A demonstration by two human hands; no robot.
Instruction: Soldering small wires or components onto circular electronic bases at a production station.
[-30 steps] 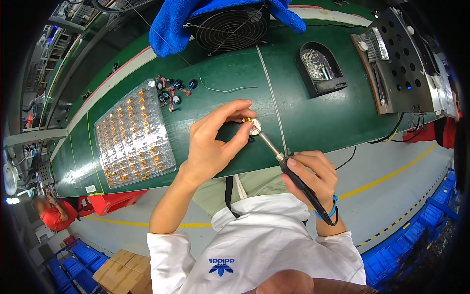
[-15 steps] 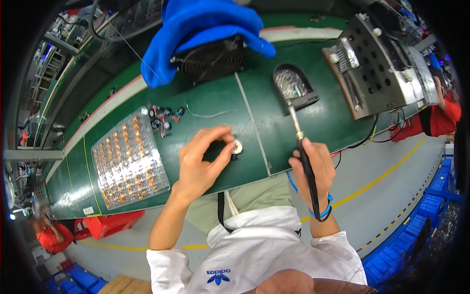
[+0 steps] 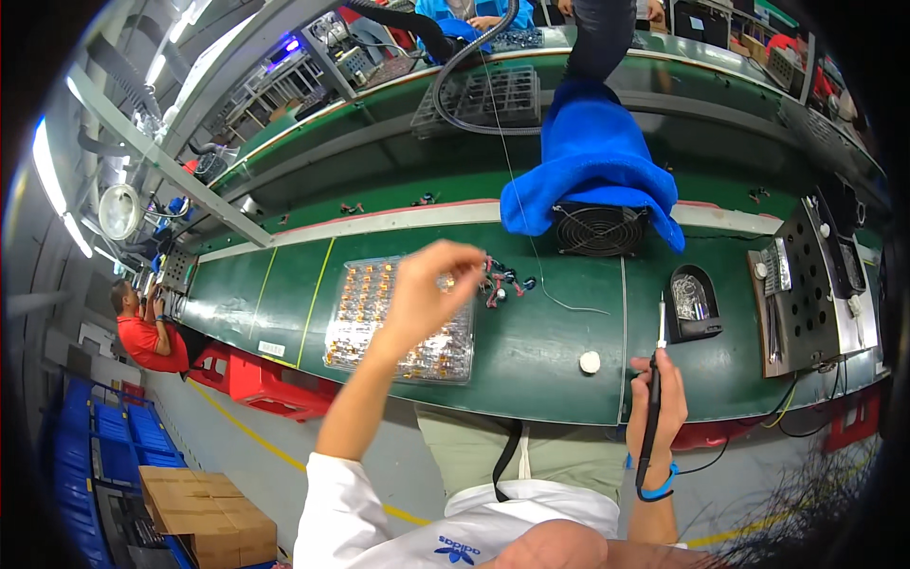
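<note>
My right hand (image 3: 664, 403) grips a soldering iron (image 3: 652, 408) by its black handle, its tip pointing away from me, beside the black cleaning stand (image 3: 703, 329) filled with metal wool. My left hand (image 3: 431, 289) is over the clear plastic tray (image 3: 445, 365) of small orange-topped parts. Its fingers are curled in a pinch; whatever lies between them is too small to make out. Just right of the left fingertips lies a cluster of small dark parts with red wires (image 3: 502, 282). A small round white piece (image 3: 590, 362) rests on the green bench, touched by neither hand.
A black fan (image 3: 599, 230) under a blue cloth hood (image 3: 602, 156) stands at the back. A thin strand of wire (image 3: 559, 302) hangs down onto the bench. At the right is a perforated metal box (image 3: 806, 284). A person in red (image 3: 152, 337) works far left.
My left hand has left the round white piece and moved left over the tray. The soldering iron has come out of the cleaning stand. The view has swung up and to the left.
</note>
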